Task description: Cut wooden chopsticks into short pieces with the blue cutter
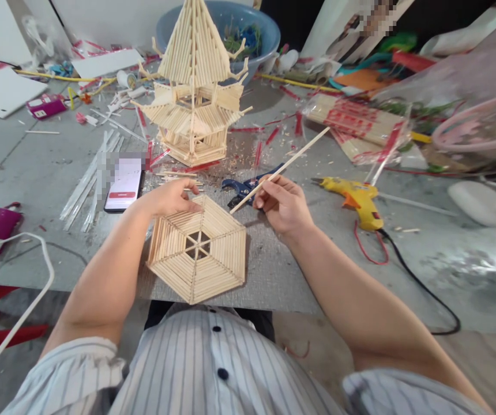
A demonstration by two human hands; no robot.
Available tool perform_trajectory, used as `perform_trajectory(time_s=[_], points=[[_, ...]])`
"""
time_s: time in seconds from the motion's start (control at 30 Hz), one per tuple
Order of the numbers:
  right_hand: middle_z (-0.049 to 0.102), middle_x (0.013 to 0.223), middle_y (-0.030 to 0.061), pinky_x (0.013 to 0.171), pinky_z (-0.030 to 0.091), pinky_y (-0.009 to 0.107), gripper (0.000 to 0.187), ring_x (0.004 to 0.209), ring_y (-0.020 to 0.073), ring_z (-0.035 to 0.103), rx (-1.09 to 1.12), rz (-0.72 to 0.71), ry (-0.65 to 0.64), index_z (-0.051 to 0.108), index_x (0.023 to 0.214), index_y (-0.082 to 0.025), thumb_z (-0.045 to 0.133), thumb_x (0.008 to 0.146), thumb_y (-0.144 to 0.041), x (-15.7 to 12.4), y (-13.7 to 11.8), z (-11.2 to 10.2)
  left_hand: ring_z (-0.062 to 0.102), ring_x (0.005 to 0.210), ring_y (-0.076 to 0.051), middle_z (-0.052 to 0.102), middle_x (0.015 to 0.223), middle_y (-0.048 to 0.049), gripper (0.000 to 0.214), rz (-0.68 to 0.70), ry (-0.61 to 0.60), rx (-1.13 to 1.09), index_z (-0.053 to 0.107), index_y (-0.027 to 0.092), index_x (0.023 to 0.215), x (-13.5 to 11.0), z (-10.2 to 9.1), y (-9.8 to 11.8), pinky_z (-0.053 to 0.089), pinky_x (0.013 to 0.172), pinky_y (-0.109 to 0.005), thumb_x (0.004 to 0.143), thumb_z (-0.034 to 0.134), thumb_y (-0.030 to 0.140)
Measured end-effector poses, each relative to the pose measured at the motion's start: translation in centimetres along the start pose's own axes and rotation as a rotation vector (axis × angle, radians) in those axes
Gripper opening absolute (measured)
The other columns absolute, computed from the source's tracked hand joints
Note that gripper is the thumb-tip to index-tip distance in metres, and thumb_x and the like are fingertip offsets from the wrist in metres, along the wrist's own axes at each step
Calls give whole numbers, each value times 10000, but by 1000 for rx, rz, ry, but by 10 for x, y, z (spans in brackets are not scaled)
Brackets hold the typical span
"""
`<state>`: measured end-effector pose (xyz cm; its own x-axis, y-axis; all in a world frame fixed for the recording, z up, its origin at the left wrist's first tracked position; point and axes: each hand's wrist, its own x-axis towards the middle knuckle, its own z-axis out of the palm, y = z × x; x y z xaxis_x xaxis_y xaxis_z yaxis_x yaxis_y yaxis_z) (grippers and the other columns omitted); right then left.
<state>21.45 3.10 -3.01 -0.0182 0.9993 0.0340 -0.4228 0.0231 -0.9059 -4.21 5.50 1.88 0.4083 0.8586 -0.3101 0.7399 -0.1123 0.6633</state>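
Observation:
A hexagonal roof panel [222, 245] built from rows of thin wooden sticks, with a spoked opening in its middle, lies near the table's front edge. My left hand [171, 197] has its fingers bent over the panel's far left edge, gripping it. Pinched in my right hand [286, 206] is a long thin wooden stick [306, 148], slanting up to the right; its lower end is close to the panel's upper right edge. Blue-handled pliers [241, 187] lie behind the stick, partly covered. Beyond my hands stands a stick-built pagoda model [194, 115] with a pointed roof.
A yellow glue gun [354, 199] with a black cord lies at right, near a white oval object [485, 203]. On the left are a phone [124, 184] and clear glue sticks [90, 178]. Behind the pagoda sits a blue basin [269, 34]. Wrapped sticks [356, 121] lie at back right.

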Motion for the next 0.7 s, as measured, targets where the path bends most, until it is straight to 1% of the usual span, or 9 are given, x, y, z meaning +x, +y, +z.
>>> perform_trajectory(time_s=[0.07, 0.17, 0.27, 0.4, 0.47, 0.53, 0.6, 0.67, 0.7], points=[[522, 547, -75, 436, 439, 208, 300, 422, 53, 478, 50, 15, 30, 589, 689, -203, 819, 585, -365, 2, -2, -3, 611, 710, -159, 671, 799, -21, 430, 17, 2, -225, 599, 167, 1023, -2, -4, -3, 441, 689, -291, 696, 731, 414], [505, 582, -78, 459, 455, 209, 311, 445, 51, 468, 88, 51, 75, 555, 713, -208, 798, 605, -371, 5, -3, -8, 623, 704, -144, 687, 819, -30, 350, -7, 22, -556, 635, 151, 935, -7, -14, -12, 471, 722, -312, 701, 750, 384], [478, 605, -76, 491, 469, 207, 316, 465, 51, 450, 105, 81, 116, 514, 712, -220, 768, 634, -392, 8, -2, -12, 599, 667, -120, 688, 750, 0, 248, -67, 126, -765, 645, 150, 869, -11, -26, -23, 473, 719, -306, 726, 757, 318], [434, 598, -67, 510, 473, 216, 336, 474, 61, 404, 113, 97, 163, 474, 684, -231, 752, 623, -411, 11, -2, -15, 573, 722, -109, 695, 691, 19, 147, -50, 207, -947, 638, 137, 919, -14, -36, -29, 463, 781, -298, 910, 553, 257], [425, 603, -62, 510, 471, 221, 343, 476, 66, 396, 94, 90, 162, 465, 684, -233, 744, 624, -424, 11, -2, -15, 551, 702, -101, 668, 626, 17, 228, -77, 264, -1006, 632, 133, 903, -14, -37, -29, 453, 761, -283, 964, 438, 237], [420, 609, -60, 515, 473, 226, 346, 479, 67, 396, 81, 86, 156, 461, 685, -233, 738, 625, -432, 11, -2, -14, 524, 649, -92, 619, 555, 23, 266, -110, 308, -1009, 624, 137, 862, -13, -35, -27, 438, 717, -272, 974, 399, 225], [423, 614, -57, 518, 475, 229, 347, 485, 69, 402, 74, 82, 149, 461, 684, -233, 737, 624, -434, 10, -2, -13, 524, 627, -94, 614, 560, 28, 201, -93, 273, -987, 627, 143, 846, -11, -30, -26, 435, 700, -280, 934, 477, 241], [429, 619, -56, 513, 474, 228, 347, 488, 69, 406, 72, 74, 144, 462, 683, -232, 739, 623, -433, 10, -2, -12, 567, 647, -114, 658, 635, 17, 151, -42, 176, -946, 644, 149, 844, -9, -23, -25, 456, 706, -299, 841, 615, 297], [432, 620, -57, 510, 472, 226, 348, 487, 67, 407, 77, 75, 142, 465, 683, -231, 742, 620, -431, 9, -3, -12, 595, 665, -131, 682, 684, 3, 188, -26, 113, -905, 655, 153, 846, -7, -19, -23, 473, 708, -311, 787, 670, 330]])
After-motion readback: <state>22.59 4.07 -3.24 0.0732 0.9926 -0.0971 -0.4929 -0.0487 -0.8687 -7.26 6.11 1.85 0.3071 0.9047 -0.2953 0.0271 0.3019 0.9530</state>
